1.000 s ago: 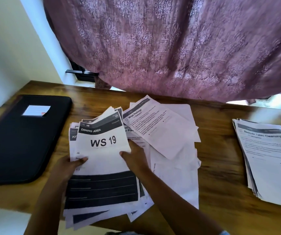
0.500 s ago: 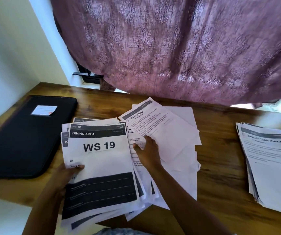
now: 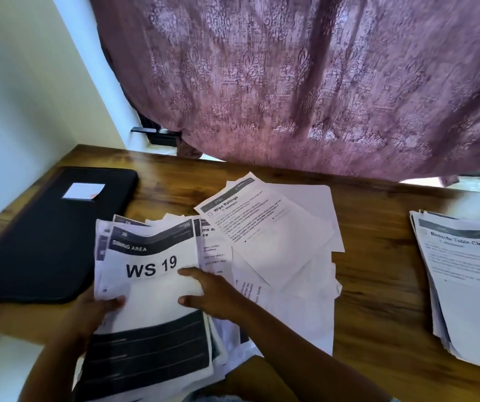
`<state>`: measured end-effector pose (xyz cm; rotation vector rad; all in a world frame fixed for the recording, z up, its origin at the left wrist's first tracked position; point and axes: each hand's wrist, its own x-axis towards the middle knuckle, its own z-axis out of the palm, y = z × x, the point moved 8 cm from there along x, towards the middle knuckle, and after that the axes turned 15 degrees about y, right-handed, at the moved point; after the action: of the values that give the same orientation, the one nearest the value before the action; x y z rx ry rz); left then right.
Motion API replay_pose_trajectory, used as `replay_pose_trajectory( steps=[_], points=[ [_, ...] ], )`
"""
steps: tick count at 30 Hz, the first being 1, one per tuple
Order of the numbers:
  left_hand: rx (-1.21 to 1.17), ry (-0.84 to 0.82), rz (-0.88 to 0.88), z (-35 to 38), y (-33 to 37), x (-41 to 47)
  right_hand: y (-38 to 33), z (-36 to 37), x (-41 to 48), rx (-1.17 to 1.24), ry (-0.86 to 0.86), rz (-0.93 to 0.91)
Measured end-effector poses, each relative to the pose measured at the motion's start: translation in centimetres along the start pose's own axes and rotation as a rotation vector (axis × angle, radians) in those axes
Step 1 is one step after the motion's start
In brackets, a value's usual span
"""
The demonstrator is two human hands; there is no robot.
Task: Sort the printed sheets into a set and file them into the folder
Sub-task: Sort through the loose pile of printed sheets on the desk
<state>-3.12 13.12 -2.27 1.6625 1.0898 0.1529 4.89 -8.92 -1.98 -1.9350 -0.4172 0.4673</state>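
My left hand [image 3: 96, 310] grips the left edge of a stack of printed sheets [image 3: 148, 288] topped by a page reading "DINING AREA WS 19", thumb on top. My right hand [image 3: 212, 291] pinches the right edge of that same top sheet, thumb and forefinger on its face. Loose sheets [image 3: 267, 227] lie fanned out just right of the stack, the top one headed "Wipe Railings". A closed black folder [image 3: 47, 239] with a white label lies flat at the left. A second pile [image 3: 470, 274], headed "Bedside Table Cleaning", sits at the far right.
Everything rests on a wooden table [image 3: 378, 300] against a wall. A purple patterned curtain [image 3: 305, 82] hangs over the table's back edge. Bare wood shows between the loose sheets and the right pile.
My right hand moved from the loose sheets back onto the WS 19 stack. The stack's top edge has lifted and curled slightly. The view has shifted a little.
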Motion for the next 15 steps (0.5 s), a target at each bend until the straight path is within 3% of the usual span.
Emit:
replay_pose_trajectory(
  steps=[2, 4, 6, 10, 13, 15],
  points=[
    [0.016, 0.046, 0.054, -0.4, 0.1, 0.4, 0.1, -1.3, -0.1, 0.039, 0.169, 0.005],
    [-0.037, 0.074, 0.065, -0.9, 0.0, 0.7, 0.9, -4.6, -0.4, -0.005, 0.500, 0.032],
    [-0.125, 0.106, 0.007, -2.0, -0.6, 1.1, 1.8, -7.5, -0.4, -0.079, 0.694, 0.069],
    [-0.320, 0.078, -0.149, -3.3, -2.0, 1.3, 3.3, -7.8, 1.4, 0.149, 0.454, 0.416],
    [-0.398, 0.040, -0.166, -3.4, -2.0, 1.0, -0.5, -6.0, 1.5, 0.302, 0.194, 0.444],
    [-0.421, 0.034, -0.114, -3.2, -1.0, 1.1, -3.9, -5.6, 1.2, 0.479, 0.108, 0.406]
  ],
)
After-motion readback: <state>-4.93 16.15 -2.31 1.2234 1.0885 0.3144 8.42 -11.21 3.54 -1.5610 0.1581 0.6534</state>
